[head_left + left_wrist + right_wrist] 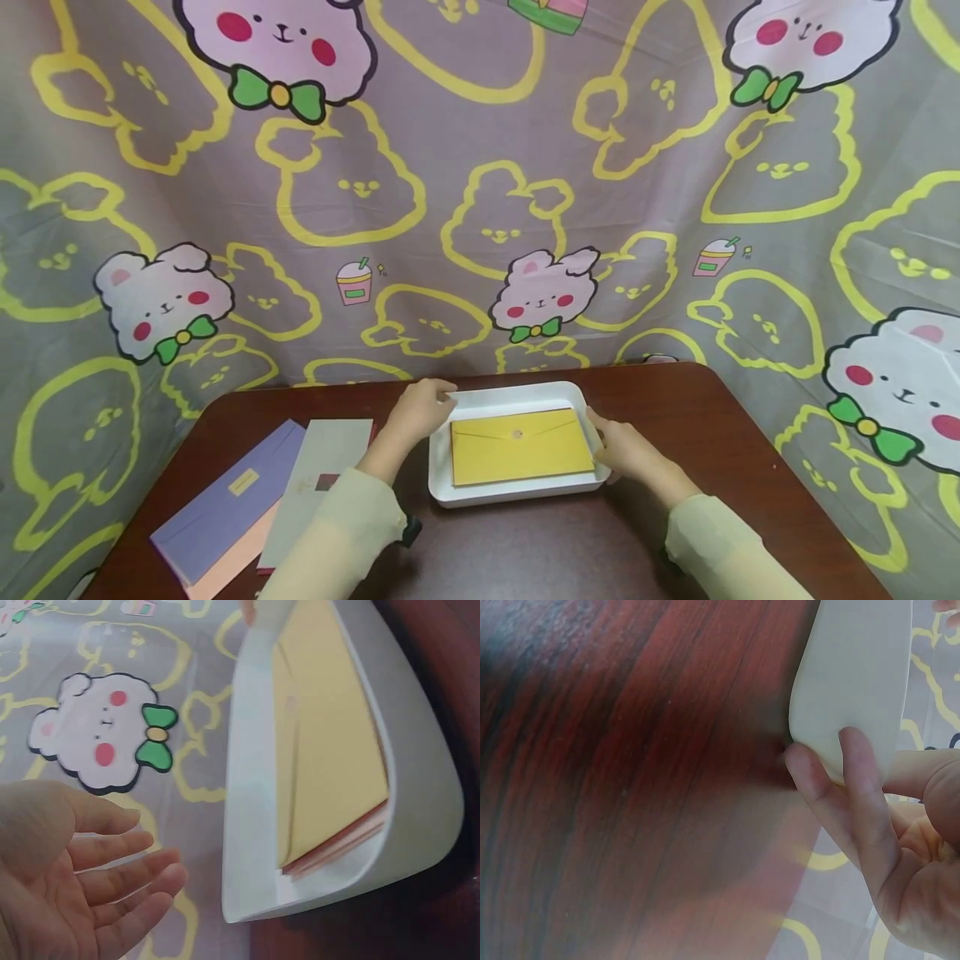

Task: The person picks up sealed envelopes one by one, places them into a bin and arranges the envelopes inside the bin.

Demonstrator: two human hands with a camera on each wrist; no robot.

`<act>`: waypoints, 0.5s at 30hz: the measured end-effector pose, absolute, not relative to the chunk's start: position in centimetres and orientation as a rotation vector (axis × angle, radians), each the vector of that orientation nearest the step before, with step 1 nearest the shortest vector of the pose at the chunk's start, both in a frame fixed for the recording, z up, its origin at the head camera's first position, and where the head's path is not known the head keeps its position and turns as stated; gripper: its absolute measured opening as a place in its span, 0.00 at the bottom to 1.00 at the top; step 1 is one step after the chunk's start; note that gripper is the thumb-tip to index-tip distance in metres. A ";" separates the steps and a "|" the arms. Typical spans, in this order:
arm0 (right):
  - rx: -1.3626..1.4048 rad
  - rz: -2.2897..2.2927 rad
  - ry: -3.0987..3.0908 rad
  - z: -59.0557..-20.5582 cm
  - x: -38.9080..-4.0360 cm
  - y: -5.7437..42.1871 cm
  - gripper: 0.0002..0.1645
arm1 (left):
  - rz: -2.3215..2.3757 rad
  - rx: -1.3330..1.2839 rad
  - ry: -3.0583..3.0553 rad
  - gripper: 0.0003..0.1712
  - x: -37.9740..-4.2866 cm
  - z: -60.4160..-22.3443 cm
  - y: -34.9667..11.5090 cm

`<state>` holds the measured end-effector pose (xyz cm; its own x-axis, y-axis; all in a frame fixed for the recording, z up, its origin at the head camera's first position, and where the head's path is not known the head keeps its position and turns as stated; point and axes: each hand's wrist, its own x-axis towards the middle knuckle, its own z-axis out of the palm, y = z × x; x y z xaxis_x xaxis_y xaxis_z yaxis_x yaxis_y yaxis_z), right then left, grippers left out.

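A white tray (517, 496) holds a stack of envelopes, with a yellow envelope (517, 458) on top. Pinkish edges of more envelopes (341, 844) show beneath it in the left wrist view. My left hand (423, 408) hovers by the tray's far left corner. Its fingers (127, 889) are loosely bent and stand apart from the tray, holding nothing. At the tray's right end, my right hand (626, 450) grips the wall. Two fingertips (859, 761) press the outside of the tray's corner, and the thumb side is partly hidden behind the wall.
To the left on the brown table (517, 550) lie a purple envelope (225, 500) over a peach one (240, 554), and a grey-green envelope (318, 458) partly behind my left forearm. A patterned curtain (465, 125) hangs right behind the table's far edge.
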<state>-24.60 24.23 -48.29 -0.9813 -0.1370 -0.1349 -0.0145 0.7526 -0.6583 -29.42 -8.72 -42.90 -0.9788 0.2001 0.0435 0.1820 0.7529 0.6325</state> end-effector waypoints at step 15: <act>-0.108 -1.034 2.775 -48.4 -24.7 24.3 0.48 | 1.161 0.417 2.939 0.14 -26.8 -42.2 -10.1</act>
<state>-24.67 24.27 -48.42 -0.9816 -0.1297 -0.1403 -0.0063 0.7558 -0.6547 -26.83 -10.11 -42.25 -0.9647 0.2247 0.1372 0.2578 0.7004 0.6656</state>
